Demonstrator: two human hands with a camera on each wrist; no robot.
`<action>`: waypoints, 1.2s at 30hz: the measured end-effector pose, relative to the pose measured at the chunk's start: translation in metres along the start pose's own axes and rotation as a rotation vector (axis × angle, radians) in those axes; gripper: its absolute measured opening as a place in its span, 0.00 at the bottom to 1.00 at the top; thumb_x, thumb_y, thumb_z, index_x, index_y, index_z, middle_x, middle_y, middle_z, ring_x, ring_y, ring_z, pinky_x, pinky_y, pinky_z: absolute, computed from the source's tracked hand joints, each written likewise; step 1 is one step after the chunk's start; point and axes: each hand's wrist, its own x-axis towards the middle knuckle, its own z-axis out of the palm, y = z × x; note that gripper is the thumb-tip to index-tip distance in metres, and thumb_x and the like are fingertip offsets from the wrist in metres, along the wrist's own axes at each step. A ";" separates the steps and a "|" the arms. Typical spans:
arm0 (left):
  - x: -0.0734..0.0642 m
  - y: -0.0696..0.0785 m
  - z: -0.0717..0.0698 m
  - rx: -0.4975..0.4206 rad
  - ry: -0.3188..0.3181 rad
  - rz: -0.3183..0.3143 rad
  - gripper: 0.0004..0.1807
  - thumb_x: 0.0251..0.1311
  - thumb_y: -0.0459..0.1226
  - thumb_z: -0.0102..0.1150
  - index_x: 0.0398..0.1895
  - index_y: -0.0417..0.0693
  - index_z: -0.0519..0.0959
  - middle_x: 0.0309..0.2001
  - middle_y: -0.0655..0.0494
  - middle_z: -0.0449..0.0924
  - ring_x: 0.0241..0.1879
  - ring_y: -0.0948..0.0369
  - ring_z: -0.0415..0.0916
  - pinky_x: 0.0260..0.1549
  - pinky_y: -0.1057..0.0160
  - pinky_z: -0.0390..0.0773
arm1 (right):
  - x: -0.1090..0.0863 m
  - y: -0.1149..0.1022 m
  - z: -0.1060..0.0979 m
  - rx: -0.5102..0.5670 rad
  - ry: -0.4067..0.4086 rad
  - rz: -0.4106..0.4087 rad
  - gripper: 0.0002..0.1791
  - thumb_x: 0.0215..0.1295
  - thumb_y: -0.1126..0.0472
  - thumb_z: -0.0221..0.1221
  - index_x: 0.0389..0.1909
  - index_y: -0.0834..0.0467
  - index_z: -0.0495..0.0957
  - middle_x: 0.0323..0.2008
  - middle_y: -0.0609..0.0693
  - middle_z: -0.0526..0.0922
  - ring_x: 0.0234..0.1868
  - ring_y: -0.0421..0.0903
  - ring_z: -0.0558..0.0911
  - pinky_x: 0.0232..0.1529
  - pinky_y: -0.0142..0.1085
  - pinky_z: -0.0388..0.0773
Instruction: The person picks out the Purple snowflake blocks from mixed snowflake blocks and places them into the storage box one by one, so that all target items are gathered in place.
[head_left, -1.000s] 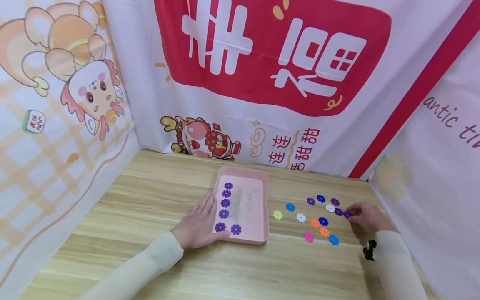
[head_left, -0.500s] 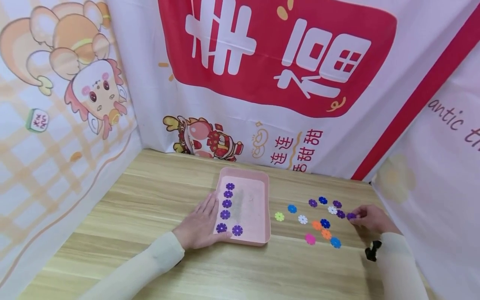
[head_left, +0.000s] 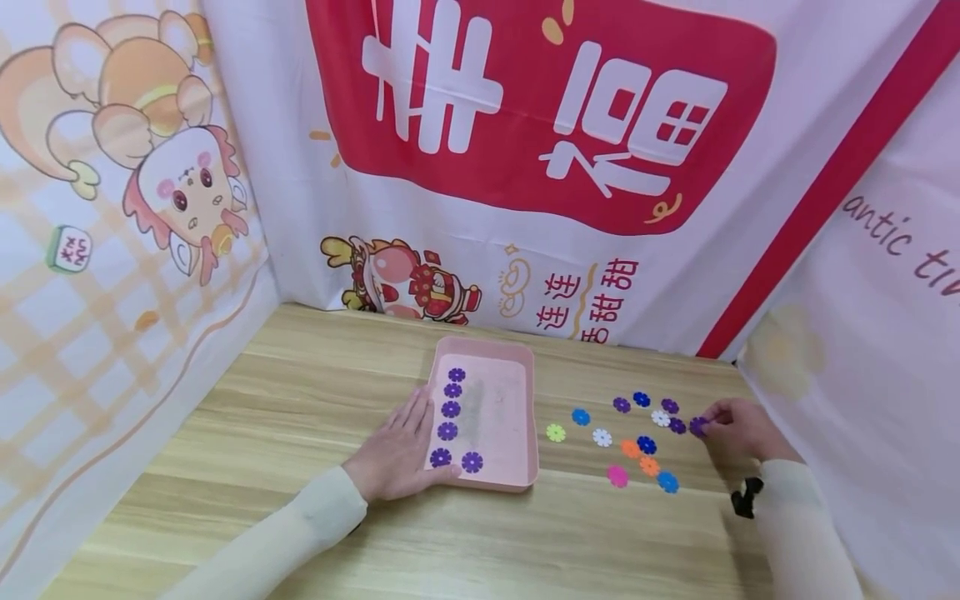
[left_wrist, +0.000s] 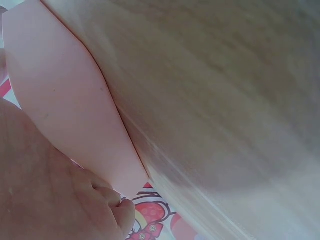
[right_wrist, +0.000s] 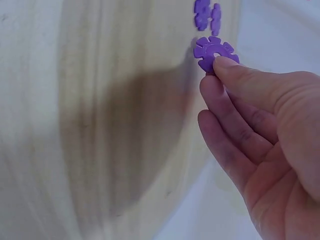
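Observation:
My right hand [head_left: 738,429] pinches a purple snowflake disc [right_wrist: 207,50] between thumb and forefinger, at the right side of the table. In the head view, another purple disc [head_left: 677,426] lies just left of the pinched one. My left hand [head_left: 397,446] rests against the left side of the pink tray [head_left: 528,417], fingers extended along its wall and thumb at the near edge. Inside the tray, several purple discs [head_left: 447,431] form a column along the left, with one more purple disc [head_left: 472,462] at the near edge.
Loose discs lie right of the tray, including a yellow-green disc [head_left: 555,432], a pink disc [head_left: 617,476], an orange disc [head_left: 648,466] and a white disc [head_left: 602,437]. Printed cloth [head_left: 660,283] hangs behind the wooden table [head_left: 465,550] and at both sides.
My right hand has drawn the pinched purple disc slightly right, opening a gap from the purple disc beside it. The left hand stays on the tray.

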 end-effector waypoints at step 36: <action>-0.001 0.000 -0.001 0.005 0.000 0.003 0.63 0.69 0.74 0.44 0.83 0.29 0.47 0.86 0.34 0.34 0.86 0.39 0.39 0.85 0.42 0.50 | 0.058 -0.217 0.021 -0.161 -0.200 -0.390 0.07 0.76 0.65 0.62 0.43 0.52 0.88 0.39 0.45 0.90 0.40 0.43 0.86 0.45 0.39 0.88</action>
